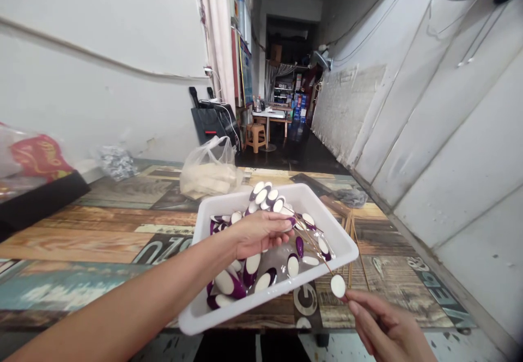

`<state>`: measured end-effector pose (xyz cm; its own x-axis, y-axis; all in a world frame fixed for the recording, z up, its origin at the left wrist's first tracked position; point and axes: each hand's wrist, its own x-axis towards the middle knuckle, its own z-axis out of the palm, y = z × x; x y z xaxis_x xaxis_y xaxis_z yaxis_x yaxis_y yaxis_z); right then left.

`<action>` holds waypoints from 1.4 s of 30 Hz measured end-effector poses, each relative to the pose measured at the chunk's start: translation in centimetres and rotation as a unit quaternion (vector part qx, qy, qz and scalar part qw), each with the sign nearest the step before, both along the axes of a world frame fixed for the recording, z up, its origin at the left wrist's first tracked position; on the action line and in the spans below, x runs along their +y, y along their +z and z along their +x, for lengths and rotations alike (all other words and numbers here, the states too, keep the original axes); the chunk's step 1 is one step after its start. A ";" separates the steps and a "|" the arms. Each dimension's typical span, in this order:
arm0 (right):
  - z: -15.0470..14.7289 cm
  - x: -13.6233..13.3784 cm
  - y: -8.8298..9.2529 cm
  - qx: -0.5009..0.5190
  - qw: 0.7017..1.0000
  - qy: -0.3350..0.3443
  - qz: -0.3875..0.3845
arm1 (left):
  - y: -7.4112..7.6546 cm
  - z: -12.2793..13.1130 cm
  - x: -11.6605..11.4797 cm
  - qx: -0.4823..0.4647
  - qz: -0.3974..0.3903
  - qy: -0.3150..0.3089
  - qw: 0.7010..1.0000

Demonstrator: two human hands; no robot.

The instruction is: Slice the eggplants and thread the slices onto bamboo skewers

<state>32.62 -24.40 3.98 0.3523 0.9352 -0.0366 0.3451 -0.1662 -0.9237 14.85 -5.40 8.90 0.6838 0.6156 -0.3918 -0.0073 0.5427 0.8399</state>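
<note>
My left hand (pixel 259 234) is closed over a white tub, gripping thin wooden skewers (pixel 314 242) and a purple-skinned piece at the fingertips. Beyond the fingers, several white-faced eggplant slices (pixel 262 195) are threaded together. One skewer slants down to the right, its tip meeting an eggplant slice (pixel 338 285). That slice is pinched between thumb and fingers of my right hand (pixel 382 321), just outside the tub's near right corner. The white plastic tub (pixel 269 292) holds loose eggplant slices (pixel 252 268) in liquid; my left forearm hides part of them.
Behind the tub stands a clear plastic bag (pixel 210 174) with pale contents. Bare skewers (pixel 354 242) lie right of the tub, near a grey crumpled cloth (pixel 350 197). A black tray (pixel 43 201) with packaging is at far left, on the wood-patterned table (pixel 106 236).
</note>
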 end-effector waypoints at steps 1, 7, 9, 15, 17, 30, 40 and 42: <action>0.0 0.1 0.0 0.004 1.000 -0.004 0.003 | 0.0 0.0 0.0 -0.001 0.000 0.013 1.000; -0.4 0.4 0.1 0.006 1.000 -0.006 0.023 | 0.3 -0.2 -0.2 -0.018 0.035 0.042 0.998; -0.5 0.4 0.1 0.006 1.000 -0.004 0.029 | 0.4 -0.2 -0.3 -0.013 0.038 0.038 0.998; -0.5 0.3 0.2 -0.010 0.999 0.010 0.032 | -0.1 -0.3 -0.1 0.007 0.046 0.044 0.998; -0.4 0.3 0.1 -0.009 0.999 0.008 0.030 | -0.1 -0.3 -0.1 0.009 0.058 0.044 0.997; -0.6 0.0 0.7 0.007 1.000 0.028 0.002 | -0.4 -0.2 0.1 -0.032 0.094 0.035 0.994; 0.1 -0.2 0.0 -0.029 0.995 0.093 -0.008 | -0.1 0.1 0.1 -0.075 0.007 0.097 0.992; -0.1 -0.2 -0.2 -0.027 0.996 0.090 -0.002 | -0.2 0.1 0.1 -0.067 0.017 0.114 0.991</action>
<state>32.52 -24.58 3.80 0.1815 0.9830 -0.0264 0.4184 -0.1014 -0.9026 14.97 -5.34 8.67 0.5691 0.7718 -0.2838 -0.2387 0.4853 0.8411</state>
